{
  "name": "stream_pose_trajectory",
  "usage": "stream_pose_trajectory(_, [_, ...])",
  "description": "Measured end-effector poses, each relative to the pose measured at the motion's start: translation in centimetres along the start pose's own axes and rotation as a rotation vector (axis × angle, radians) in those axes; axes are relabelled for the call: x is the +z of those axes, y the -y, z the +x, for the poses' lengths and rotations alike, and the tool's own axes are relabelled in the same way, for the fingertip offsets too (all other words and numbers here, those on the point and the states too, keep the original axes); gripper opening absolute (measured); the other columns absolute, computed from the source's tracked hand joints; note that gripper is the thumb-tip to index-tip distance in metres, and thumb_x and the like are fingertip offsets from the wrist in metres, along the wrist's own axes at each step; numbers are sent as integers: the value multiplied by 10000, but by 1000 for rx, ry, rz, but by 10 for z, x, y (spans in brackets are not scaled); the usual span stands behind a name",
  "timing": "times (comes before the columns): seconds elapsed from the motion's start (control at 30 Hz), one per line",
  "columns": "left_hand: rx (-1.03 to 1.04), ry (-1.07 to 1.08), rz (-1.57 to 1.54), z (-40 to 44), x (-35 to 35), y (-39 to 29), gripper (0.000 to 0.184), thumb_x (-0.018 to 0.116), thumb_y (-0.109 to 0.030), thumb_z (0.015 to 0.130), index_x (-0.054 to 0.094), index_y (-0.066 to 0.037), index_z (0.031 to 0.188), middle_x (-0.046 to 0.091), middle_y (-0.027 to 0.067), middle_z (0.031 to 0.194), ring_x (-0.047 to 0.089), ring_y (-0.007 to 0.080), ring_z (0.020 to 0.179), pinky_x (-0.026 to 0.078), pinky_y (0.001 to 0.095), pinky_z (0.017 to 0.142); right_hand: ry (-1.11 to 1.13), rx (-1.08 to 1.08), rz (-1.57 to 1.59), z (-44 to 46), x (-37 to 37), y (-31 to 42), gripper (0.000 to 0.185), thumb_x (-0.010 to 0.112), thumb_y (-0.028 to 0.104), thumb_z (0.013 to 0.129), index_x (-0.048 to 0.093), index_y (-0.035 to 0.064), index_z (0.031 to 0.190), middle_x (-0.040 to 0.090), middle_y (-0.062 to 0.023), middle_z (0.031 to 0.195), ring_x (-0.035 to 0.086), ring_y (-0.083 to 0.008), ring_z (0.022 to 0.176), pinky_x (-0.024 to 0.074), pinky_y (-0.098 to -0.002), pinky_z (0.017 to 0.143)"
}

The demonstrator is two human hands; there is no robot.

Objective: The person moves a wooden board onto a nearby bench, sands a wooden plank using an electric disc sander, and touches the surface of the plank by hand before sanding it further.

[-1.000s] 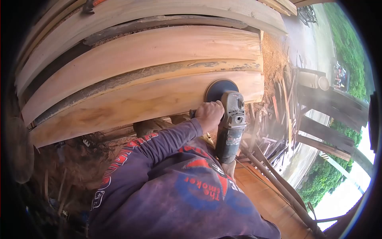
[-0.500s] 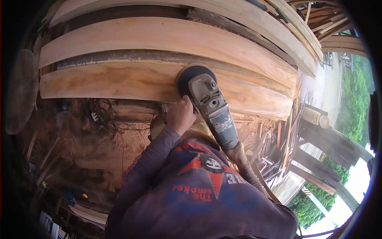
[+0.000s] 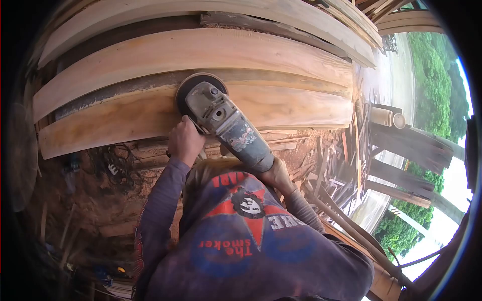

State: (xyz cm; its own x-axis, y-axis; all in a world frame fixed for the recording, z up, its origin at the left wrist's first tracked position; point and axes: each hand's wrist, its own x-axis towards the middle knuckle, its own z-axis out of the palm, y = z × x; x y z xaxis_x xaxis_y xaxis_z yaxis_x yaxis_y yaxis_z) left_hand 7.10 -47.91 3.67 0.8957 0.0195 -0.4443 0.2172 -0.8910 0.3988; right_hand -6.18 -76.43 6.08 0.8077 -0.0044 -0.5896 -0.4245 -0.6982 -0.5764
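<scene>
An angle sander (image 3: 221,118) with a worn grey-green body lies with its round black disc (image 3: 188,83) on the near wooden plank (image 3: 120,120), around mid-length. My left hand (image 3: 186,141) is closed around the side handle close to the disc. At the rear end of the tool, my right hand (image 3: 276,175) wraps the grip, its fingers partly hidden behind the body. The disc reaches over the plank's far edge towards a dark gap. Beyond that gap lies a second pale plank (image 3: 201,50).
More long boards (image 3: 301,25) are stacked at the far side. Tangled cables (image 3: 118,165) lie on the sawdust-covered ground at left. To the right are wood offcuts (image 3: 329,165), a pale cylindrical container (image 3: 382,116) and heavy dark planks (image 3: 411,145).
The sander has moved left along the near plank, with both hands still on it. My view has also shifted and turned slightly.
</scene>
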Motion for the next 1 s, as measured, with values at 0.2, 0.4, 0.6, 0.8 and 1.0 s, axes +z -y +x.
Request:
stream_pose_trajectory(0.2, [215,196,-40,-1,49,-116,387,799,-196,770,586,15,1016,737,209,926,752,343,874,611,420,790,-203,243,101,-49,-62,-72,421,807,211,786,712,-74,1081,762,-227,1017,741,-261,1026,571,-375,827])
stream_pose_trajectory(0.4, [338,245,-124,7,98,-221,340,767,-137,751,572,30,973,725,230,860,744,376,817,609,450,720,-310,306,101,-71,-125,-155,420,811,210,792,713,-100,1058,770,-208,989,743,-225,987,570,-367,811])
stream_pose_trajectory(0.6, [431,342,-109,13,144,-289,313,743,-129,762,575,41,964,724,235,871,748,367,837,615,439,736,-344,427,198,-83,-167,-225,478,843,237,783,705,-108,1082,767,-202,1022,733,-211,1000,567,-364,830])
stream_pose_trajectory(0.8, [496,331,-91,12,181,-397,304,740,-120,773,579,54,965,730,221,848,752,368,831,622,419,720,-384,417,211,-87,-243,-270,490,841,220,780,698,-79,1141,762,-180,1067,718,-200,1029,556,-354,864])
stream_pose_trajectory(1.0, [609,284,-43,24,218,-462,249,719,-122,793,599,45,935,735,208,838,765,300,771,626,370,660,-397,475,236,-79,-287,-287,458,837,204,773,708,-97,1093,764,-175,1018,724,-199,974,559,-357,830])
